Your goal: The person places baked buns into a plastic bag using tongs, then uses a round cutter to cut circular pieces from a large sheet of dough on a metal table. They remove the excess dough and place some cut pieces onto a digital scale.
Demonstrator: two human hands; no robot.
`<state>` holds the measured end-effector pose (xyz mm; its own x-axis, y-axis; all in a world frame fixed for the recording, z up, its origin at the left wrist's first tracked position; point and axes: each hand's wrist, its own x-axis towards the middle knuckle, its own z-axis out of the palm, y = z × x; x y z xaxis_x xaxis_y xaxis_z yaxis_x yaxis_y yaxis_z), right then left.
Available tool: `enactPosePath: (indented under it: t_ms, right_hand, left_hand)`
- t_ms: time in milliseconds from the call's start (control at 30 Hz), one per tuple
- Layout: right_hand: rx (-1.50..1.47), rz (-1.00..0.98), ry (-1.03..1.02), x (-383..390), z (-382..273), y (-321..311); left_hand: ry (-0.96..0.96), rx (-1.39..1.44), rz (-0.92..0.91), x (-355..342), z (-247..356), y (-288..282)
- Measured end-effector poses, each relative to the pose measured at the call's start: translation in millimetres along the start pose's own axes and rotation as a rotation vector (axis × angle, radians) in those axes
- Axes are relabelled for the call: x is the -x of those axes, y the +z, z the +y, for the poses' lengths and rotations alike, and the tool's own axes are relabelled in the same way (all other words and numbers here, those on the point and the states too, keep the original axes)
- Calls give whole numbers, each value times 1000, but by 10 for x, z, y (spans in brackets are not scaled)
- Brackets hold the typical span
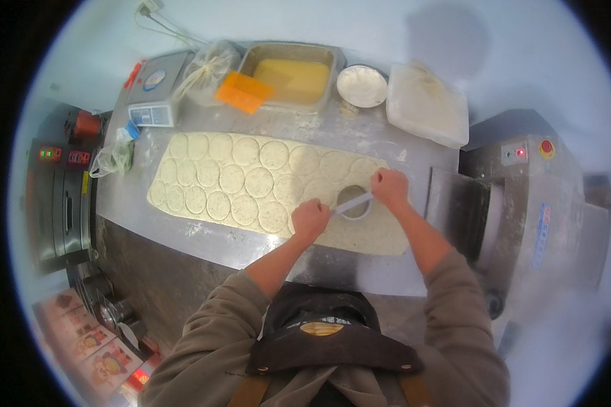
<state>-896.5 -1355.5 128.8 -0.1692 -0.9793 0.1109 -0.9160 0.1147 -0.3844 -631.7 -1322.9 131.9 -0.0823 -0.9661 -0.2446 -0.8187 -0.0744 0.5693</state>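
A long sheet of pale, speckled dough (339, 236) lies across the metal table. Rows of pressed circles mark its left and middle parts. Near its right end sits a round dough cutter (352, 203), a ring with a white bar handle across the top. My left hand (311, 220) is closed at the bar's left end. At the other end of the bar, slightly farther away, is my closed right hand (390, 186). Both forearms reach in over the near edge of the table. Whether the ring has cut through the dough cannot be made out.
Along the back stand a scale (157, 85), a tied plastic bag (210, 71), a metal tray of yellow liquid (293, 80), an orange scraper (245, 92), a bowl of flour (362, 86) and a white block-like package (428, 105). A machine (523, 197) adjoins the right side.
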Motion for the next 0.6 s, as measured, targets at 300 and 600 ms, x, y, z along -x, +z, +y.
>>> enactPosePath:
  t_ms: [300,600]
  right_hand:
    - [-13,-31,23,-8,31,27]
    - [-42,-55,64,23,74,84]
  left_hand:
    - [21,-18,4,-76,-20,9]
    - [-46,-17,-96,-177,80,-133]
